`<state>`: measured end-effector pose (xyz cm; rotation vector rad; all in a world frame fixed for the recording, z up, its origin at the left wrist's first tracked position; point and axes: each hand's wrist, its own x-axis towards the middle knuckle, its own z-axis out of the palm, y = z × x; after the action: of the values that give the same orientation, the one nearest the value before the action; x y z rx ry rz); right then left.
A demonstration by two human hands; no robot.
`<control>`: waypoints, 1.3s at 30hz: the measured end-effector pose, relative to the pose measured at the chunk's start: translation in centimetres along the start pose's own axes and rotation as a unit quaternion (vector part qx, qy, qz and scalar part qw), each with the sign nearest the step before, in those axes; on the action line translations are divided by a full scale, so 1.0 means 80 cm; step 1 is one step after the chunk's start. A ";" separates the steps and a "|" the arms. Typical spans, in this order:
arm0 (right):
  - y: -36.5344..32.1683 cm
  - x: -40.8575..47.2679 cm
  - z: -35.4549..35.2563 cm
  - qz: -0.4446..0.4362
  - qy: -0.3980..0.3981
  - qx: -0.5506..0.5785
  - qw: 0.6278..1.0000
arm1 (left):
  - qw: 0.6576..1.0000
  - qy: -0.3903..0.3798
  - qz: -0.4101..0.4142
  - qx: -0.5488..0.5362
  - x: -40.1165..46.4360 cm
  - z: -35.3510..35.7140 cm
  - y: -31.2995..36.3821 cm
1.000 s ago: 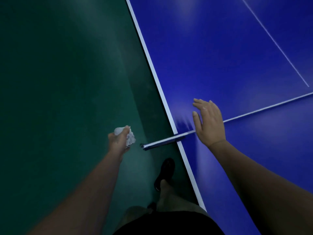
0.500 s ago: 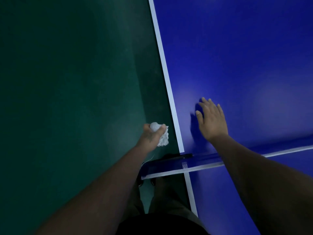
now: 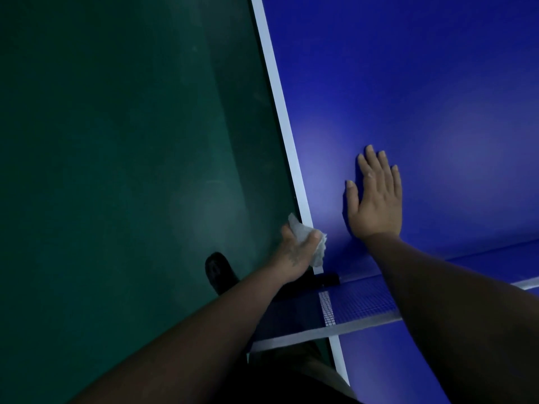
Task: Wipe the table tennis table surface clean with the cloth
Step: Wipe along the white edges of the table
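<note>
The white cloth (image 3: 309,239) is scrunched up in the left hand (image 3: 294,253). The fingers and thumb are curled round it. It sits right at the white side line (image 3: 280,103) of the blue table (image 3: 423,83), close to the net (image 3: 355,301). A bit of the cloth pokes out over the line and onto the blue top.

The right hand (image 3: 374,199) lies flat on the blue top, just past the net. Its fingers are straight and close together, and it holds nothing.

A black net clamp (image 3: 323,279) sits at the table's edge, under the left wrist. On the green floor (image 3: 116,170) there is a dark shoe (image 3: 218,272).

A moment ago the left hand held the cloth out over the floor, a little way off from the table. Now it has come up to the side line. The right hand was flat on the table then too.
</note>
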<state>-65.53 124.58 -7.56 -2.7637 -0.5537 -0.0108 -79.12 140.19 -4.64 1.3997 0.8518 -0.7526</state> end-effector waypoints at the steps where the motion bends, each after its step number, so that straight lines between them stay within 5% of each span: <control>1: -0.001 0.000 -0.001 0.002 0.001 0.002 1.000 | 1.000 -0.011 0.006 -0.010 0.006 0.005 -0.004; 12: 0.003 0.005 0.000 -0.002 -0.006 -0.010 1.000 | 0.991 0.052 0.003 -0.122 0.065 0.034 -0.023; 26: 0.001 0.009 0.002 -0.006 0.002 -0.014 1.000 | 0.972 0.113 0.060 -0.195 0.132 -0.059 0.111; 34: 0.002 0.010 0.002 -0.008 0.002 -0.013 1.000 | 0.975 0.114 0.049 -0.186 0.041 0.015 0.055; 39: 0.003 0.010 0.002 -0.008 0.001 -0.014 1.000 | 0.987 0.113 0.097 -0.061 0.056 0.007 0.043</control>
<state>-64.73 124.72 -7.73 -2.7857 -0.5785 -0.0236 -73.83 139.98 -6.73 1.4518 0.9049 -0.3900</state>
